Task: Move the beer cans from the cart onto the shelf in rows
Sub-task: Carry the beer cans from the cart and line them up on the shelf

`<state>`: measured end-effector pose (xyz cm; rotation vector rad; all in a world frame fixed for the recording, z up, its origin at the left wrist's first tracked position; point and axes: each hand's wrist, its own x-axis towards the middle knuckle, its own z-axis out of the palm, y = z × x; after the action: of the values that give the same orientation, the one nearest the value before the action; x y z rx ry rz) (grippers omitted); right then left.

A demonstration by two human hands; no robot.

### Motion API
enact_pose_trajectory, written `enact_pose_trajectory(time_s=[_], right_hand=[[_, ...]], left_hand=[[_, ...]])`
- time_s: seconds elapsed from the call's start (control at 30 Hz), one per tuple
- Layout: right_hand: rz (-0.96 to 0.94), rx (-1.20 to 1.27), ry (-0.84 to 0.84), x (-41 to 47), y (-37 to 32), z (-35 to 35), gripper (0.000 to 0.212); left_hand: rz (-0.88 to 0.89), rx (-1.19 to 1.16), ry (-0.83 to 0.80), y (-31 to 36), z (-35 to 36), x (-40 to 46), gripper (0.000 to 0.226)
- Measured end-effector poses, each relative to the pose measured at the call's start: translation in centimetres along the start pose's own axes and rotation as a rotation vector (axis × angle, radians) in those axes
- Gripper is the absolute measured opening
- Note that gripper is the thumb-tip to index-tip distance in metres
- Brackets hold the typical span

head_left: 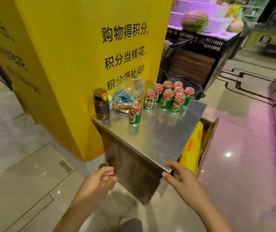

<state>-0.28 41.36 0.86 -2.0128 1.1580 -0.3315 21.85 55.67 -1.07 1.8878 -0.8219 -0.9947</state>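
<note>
Several green and red beer cans point(167, 97) stand grouped at the far right of a steel-topped stand point(159, 138). One more beer can point(135, 113) stands alone nearer to me, left of the group. My right hand point(182, 180) hovers at the stand's near corner with fingers apart and nothing in it. My left hand point(98, 180) is lower left of that corner, below the top, with fingers curled. A small brownish round thing shows at its fingers, too blurred to identify. No cart is visible.
A brown bottle point(101, 103) and a plastic bag point(127, 92) sit at the stand's back left against a yellow pillar point(77, 64). A yellow film roll point(192, 148) lies in a box to the right. A black basket point(195, 89) stands behind.
</note>
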Motion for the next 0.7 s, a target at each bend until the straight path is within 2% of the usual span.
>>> enact_pose_trajectory(time_s=[0.07, 0.2, 0.43, 0.53, 0.7], right_hand=[[-0.037, -0.026, -0.007, 3.8, -0.5, -1.3, 0.028], [-0.060, -0.024, -0.006, 10.1, -0.5, -4.1, 0.034], [0.097, 0.098, -0.006, 17.9, 5.8, -8.7, 0.028], [0.156, 0.155, -0.002, 23.0, 8.5, -11.3, 0.036], [0.210, 0.176, -0.013, 32.7, 12.2, -14.3, 0.064]], left_hand=[[0.000, -0.010, 0.031, 1.3, -0.5, 3.4, 0.051], [-0.027, -0.039, 0.054, 4.7, 0.1, 10.0, 0.031], [-0.012, 0.065, 0.069, 8.8, 6.1, 18.9, 0.022], [-0.095, 0.096, 0.129, 9.6, 8.4, 22.3, 0.030], [-0.316, -0.016, 0.368, 10.0, 10.7, 27.5, 0.078]])
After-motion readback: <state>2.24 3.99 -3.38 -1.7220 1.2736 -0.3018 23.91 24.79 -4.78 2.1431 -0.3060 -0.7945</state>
